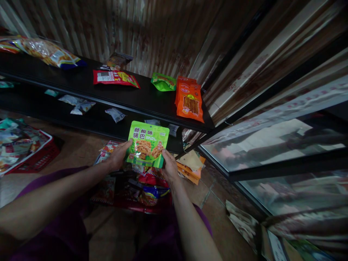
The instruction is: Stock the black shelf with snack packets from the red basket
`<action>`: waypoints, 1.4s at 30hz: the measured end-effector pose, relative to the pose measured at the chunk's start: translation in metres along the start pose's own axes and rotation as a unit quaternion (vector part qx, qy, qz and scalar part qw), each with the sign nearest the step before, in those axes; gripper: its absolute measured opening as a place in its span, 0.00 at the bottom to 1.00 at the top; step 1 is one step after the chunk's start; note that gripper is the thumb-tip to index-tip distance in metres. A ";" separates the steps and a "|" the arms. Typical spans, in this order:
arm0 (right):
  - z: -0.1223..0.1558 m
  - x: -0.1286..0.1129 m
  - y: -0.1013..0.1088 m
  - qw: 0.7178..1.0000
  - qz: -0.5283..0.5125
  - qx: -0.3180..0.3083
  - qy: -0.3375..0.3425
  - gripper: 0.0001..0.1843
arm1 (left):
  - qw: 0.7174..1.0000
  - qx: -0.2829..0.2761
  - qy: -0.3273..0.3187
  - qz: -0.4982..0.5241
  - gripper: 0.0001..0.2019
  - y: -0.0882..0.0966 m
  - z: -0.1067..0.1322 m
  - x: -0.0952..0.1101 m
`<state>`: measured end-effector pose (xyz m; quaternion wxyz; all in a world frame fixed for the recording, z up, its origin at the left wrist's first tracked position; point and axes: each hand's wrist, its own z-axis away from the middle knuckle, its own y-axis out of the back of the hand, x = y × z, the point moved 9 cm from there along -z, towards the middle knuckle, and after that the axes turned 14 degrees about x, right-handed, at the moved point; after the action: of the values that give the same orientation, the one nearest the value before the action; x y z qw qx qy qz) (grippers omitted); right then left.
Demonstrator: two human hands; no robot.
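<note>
green pouch (147, 144) held out ahead of the body, above a red crate (136, 207), front face turned up. its left edge is pinched by the left hand (119, 156), its right edge by the right hand (170, 166); each hand is closed only as far as the pouch's thickness, thumbs laid along the front. the fingers behind are hidden, so their spread cannot be told. by the edge grip the pouch is kept flat and its printed face left mostly uncovered, probably so that it can be read.

the crate is set directly below the hands, between purple-clad legs (58, 221), presumably for short reach; mixed packets, a blue packet (155, 192) among them, are heaped in it loosely.

beyond the hands, an upper shelf (152, 105) is seen. ahead and to the right of them, orange packets (190, 99) are overlapped at its end, fronts outward, perhaps to save room. just beside these lies a second green pouch (163, 82); further left, a red packet (116, 78).

on the lower shelf (99, 123), small sachets (115, 114) are scattered without evident order. well left of the hands, a red basket (45, 159) is piled with packets.
</note>
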<state>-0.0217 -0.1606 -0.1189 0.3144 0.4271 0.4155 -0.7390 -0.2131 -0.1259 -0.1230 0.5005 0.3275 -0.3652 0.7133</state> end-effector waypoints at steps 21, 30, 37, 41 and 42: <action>-0.016 0.012 0.009 0.997 -0.043 0.049 -0.048 0.14 | 0.993 -0.071 0.087 0.023 0.11 -0.013 0.012 -0.002; -0.004 0.014 -0.004 0.995 -0.029 -0.016 -0.091 0.17 | 0.994 -0.089 0.060 0.011 0.12 -0.013 0.011 0.005; -0.010 0.017 0.002 0.994 -0.056 0.009 -0.090 0.16 | 0.975 -0.218 0.027 0.004 0.27 -0.026 0.024 0.010; -0.009 0.017 0.002 0.995 -0.055 0.005 -0.084 0.16 | 0.976 -0.218 0.025 0.004 0.28 -0.024 0.019 0.008; -0.009 0.017 0.002 0.995 -0.054 0.006 -0.083 0.16 | 0.976 -0.215 0.024 0.003 0.28 -0.023 0.018 0.008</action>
<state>-0.0242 -0.1555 -0.1375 0.3054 0.3429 0.4059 -0.7902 -0.1912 -0.1322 -0.1023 0.5658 0.1937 -0.4989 0.6273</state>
